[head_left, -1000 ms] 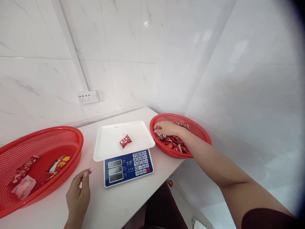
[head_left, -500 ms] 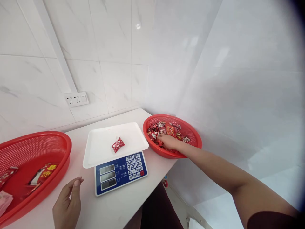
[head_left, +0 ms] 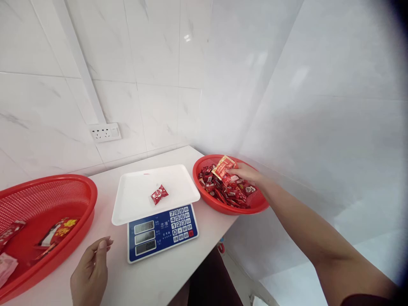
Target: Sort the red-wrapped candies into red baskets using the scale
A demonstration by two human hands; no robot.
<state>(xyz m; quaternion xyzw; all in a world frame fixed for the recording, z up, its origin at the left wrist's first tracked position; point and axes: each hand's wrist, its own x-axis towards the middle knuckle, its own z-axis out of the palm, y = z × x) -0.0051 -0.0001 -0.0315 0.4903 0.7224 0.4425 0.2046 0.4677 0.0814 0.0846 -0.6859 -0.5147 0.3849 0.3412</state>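
In the head view my right hand [head_left: 244,171] grips a red snack packet with a gold edge [head_left: 225,168] over the right basket [head_left: 261,205]. Beneath it lies a heap of small red-wrapped packets [head_left: 231,196]. My left hand [head_left: 91,270] rests low over the table, left of the scale, thumb and fingers closed together with nothing visible in them. One small red and white packet [head_left: 159,194] lies on the white pan [head_left: 134,191] of the blue digital scale [head_left: 162,233]. The scale's keypad and displays face me.
At the left stands another red basket [head_left: 89,191], holding a few packets, among them a red and yellow one [head_left: 62,231]. A wall socket [head_left: 105,132] sits on the tiled wall behind. The white table [head_left: 191,272] ends at a slanting edge on my right.
My right hand has come up from among the small packets and moved right, and it now holds the gold-edged red packet. My left hand has stayed almost still.
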